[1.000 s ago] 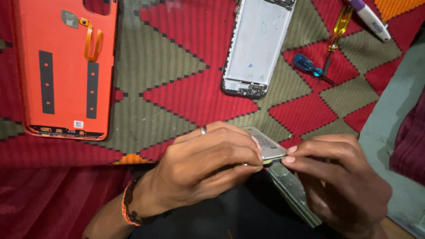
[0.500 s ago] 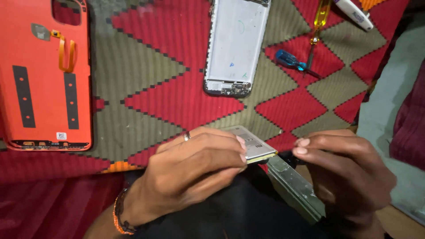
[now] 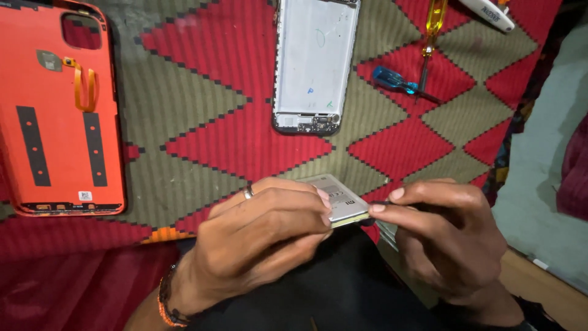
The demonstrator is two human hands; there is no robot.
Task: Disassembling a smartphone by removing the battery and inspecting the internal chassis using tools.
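Silver part: flat phone battery [image 3: 339,199], held low over the lap, its right edge now clear of the fingers.
Left hand [image 3: 263,239]: clamped over the battery, as a second ago.
Right hand [image 3: 444,236]: pinching a thin dark tool [image 3: 381,203] now touching the battery's edge; prying seems underway.
Surface: red-and-olive woven cloth [image 3: 202,92] bearing orange back cover [image 3: 58,110], phone frame [image 3: 314,64] and screwdrivers [image 3: 404,83].

Hands [image 3: 343,236] on grey battery [image 3: 341,200]

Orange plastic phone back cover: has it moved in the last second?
No. The orange cover keeps its spacing from the silver phone frame and lies on the same zigzags of the woven cloth; only the camera shifted.
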